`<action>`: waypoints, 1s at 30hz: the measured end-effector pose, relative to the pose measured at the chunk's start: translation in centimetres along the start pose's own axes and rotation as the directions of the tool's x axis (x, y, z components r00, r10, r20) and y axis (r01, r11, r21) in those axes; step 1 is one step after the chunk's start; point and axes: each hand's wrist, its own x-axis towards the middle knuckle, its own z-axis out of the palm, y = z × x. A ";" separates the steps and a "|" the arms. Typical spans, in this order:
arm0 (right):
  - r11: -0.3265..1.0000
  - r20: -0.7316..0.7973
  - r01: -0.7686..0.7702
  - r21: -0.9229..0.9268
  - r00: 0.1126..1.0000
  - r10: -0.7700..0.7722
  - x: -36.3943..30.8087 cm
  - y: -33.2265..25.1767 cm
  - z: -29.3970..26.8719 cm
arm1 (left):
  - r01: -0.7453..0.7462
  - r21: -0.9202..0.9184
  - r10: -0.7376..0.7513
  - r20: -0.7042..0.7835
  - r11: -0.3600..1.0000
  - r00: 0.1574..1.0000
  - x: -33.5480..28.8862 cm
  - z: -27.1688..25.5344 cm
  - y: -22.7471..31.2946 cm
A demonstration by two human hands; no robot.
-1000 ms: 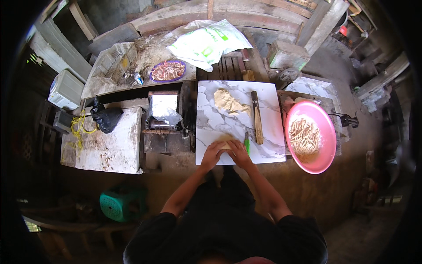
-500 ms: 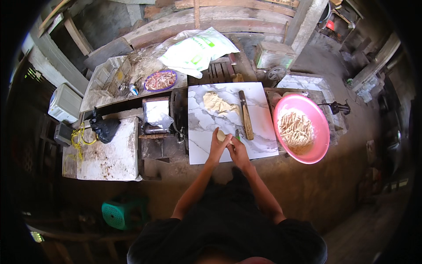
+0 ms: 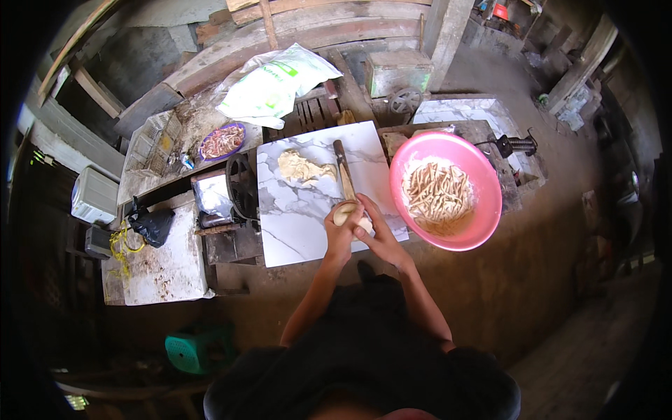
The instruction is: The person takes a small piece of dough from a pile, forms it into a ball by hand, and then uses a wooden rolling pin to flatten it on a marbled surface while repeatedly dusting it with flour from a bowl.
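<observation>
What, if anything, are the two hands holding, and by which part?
A pale, rounded, dough-like lump is held at its sides, between the left hand and the right hand; part of it is hidden.

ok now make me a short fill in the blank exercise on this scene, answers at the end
1. The basin is coloured ____.
2. It stands to the ____ of the left hand and right hand, which hold pale dough.
3. The dough lump lies to the ____ of the long stick-like tool.
4. The knotted plastic bag is coloured ____.
Missing words: pink; right; left; black
</observation>
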 end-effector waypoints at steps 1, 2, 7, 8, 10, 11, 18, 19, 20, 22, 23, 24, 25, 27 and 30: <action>1.000 -0.004 -0.006 0.008 1.000 0.006 0.0 -0.3 0.4 | 0.056 0.009 -0.057 0.065 0.998 0.996 -0.4 0.2 0.1; 0.997 -0.094 -0.026 0.073 0.995 0.033 0.4 -0.6 0.8 | 0.055 0.010 -0.056 0.066 0.998 0.996 -0.3 0.4 -0.1; 0.963 -0.432 -0.012 0.271 0.892 0.133 1.0 -0.9 0.9 | 0.085 -0.105 -0.062 0.207 0.991 0.976 0.3 1.5 -1.2; 0.964 -0.433 -0.013 0.267 0.892 0.132 1.1 -0.7 0.8 | 0.099 -0.130 -0.078 0.157 0.987 0.984 0.3 2.3 -1.0; 0.962 -0.595 0.010 0.272 0.788 0.160 1.5 -0.3 0.3 | 0.101 -0.099 -0.087 0.135 0.990 0.987 -0.5 3.9 -0.4; 0.970 -0.660 0.050 0.238 0.741 0.124 2.3 0.1 0.0 | 0.161 -0.149 -0.138 0.156 0.976 0.978 -0.5 3.9 -0.8; 0.882 -0.551 -0.134 0.451 0.736 0.394 3.2 0.1 -2.3 | -0.193 0.080 0.176 0.184 0.978 0.967 -1.4 4.7 -2.0; 0.910 -0.475 -0.266 0.319 0.786 0.396 2.6 0.0 -2.4 | -0.215 0.108 0.203 0.108 0.971 0.973 -1.3 4.8 -2.3; 0.912 -0.467 -0.261 0.317 0.794 0.390 2.4 0.4 -1.9 | -0.248 0.136 0.245 0.034 0.959 0.969 -1.0 4.9 -2.3; 0.997 -0.459 -0.068 0.039 0.885 0.078 2.1 1.6 -0.5 | -0.221 0.088 0.233 -0.164 0.971 0.959 -0.3 4.8 -2.0; 0.996 -0.452 -0.076 0.050 0.887 0.090 1.9 1.6 0.0 | -0.094 -0.009 0.090 -0.230 0.995 0.969 0.4 3.6 -2.3; 0.997 -0.415 -0.074 -0.010 0.907 0.063 1.8 1.0 0.2 | 0.028 -0.119 -0.061 -0.278 0.992 0.959 0.9 3.0 -2.3; 0.995 -0.375 -0.068 -0.068 0.926 0.038 1.6 0.4 0.5 | 0.029 -0.180 -0.080 -0.286 0.983 0.955 1.3 2.6 -2.2; 0.885 -0.328 -0.097 -0.456 0.942 -0.066 1.3 0.3 0.2 | 0.034 -0.223 -0.105 -0.312 0.974 0.944 1.1 3.1 -1.1; 0.963 -0.185 -0.081 -0.258 0.982 0.033 0.8 1.4 -0.4 | 0.040 -0.231 -0.109 -0.294 0.972 0.950 1.2 2.4 -0.4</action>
